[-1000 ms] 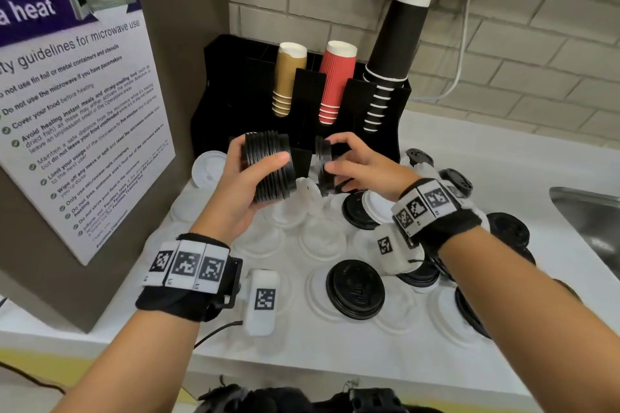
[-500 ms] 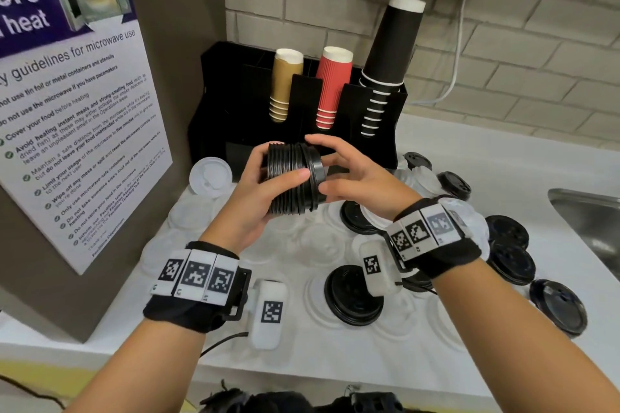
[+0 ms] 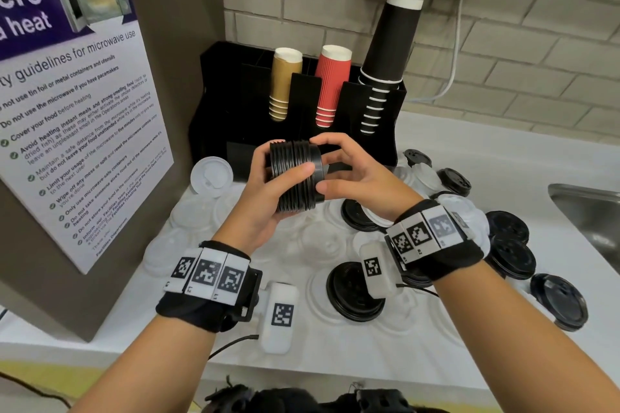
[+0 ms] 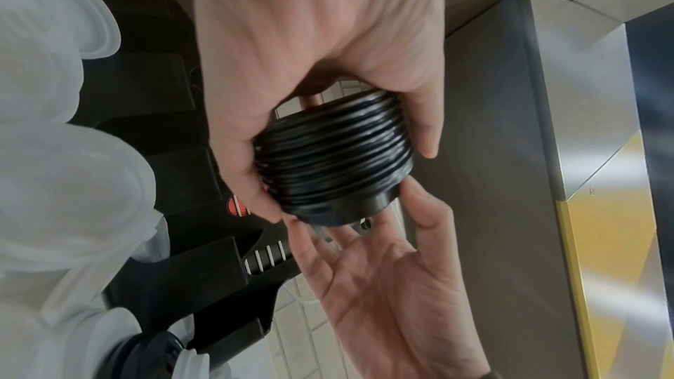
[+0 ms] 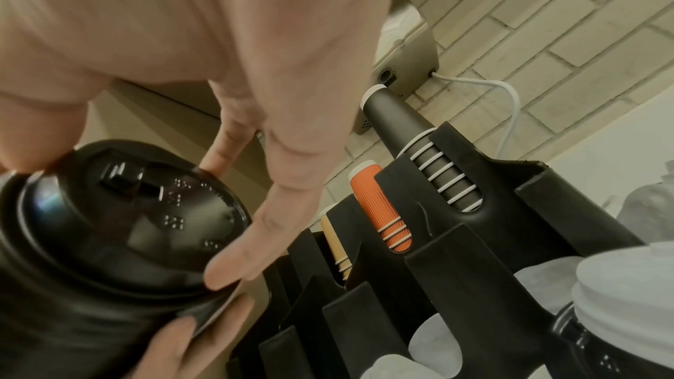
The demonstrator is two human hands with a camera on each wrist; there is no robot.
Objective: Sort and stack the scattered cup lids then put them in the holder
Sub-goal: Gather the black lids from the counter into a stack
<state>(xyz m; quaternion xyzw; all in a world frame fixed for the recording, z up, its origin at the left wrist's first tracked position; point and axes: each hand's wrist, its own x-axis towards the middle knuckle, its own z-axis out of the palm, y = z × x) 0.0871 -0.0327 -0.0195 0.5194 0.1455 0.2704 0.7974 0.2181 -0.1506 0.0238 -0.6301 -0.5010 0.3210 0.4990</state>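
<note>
1. Right now I hold the stack of black lids (image 3: 295, 176) sideways in the air above the counter (image 3: 335, 355), just in front of the black cup holder (image 3: 231, 104).
2. My left hand (image 3: 265, 201) wraps that stack, thumb across the near side and fingers curled behind it; the left wrist view shows the ribbed stack of black lids (image 4: 333, 160) seated in the palm of the left hand (image 4: 321, 48).
3. My right hand (image 3: 355, 178) meets the stack at its right end, fingertips (image 3: 323, 189) lightly curled on the rim of the outermost lid; the right wrist view shows that lid's embossed face and sip slot, with fingers on its edge.
4. I cannot tell whether the right hand truly grips or only steadies the end lid.
5. Behind the hands, the holder's slots carry a tan cup stack (image 3: 283, 87), a red ribbed cup stack (image 3: 330, 87) and a tall black cup stack (image 3: 385, 60), all upside down.
6. Loose black lids (image 3: 355, 292) and clear lids (image 3: 211, 174) lie scattered over the counter below and to the right of my wrists.
7. A steel sink (image 3: 590, 211) sits at the far right edge, and a microwave guideline poster (image 3: 73, 117) hangs on the left.
</note>
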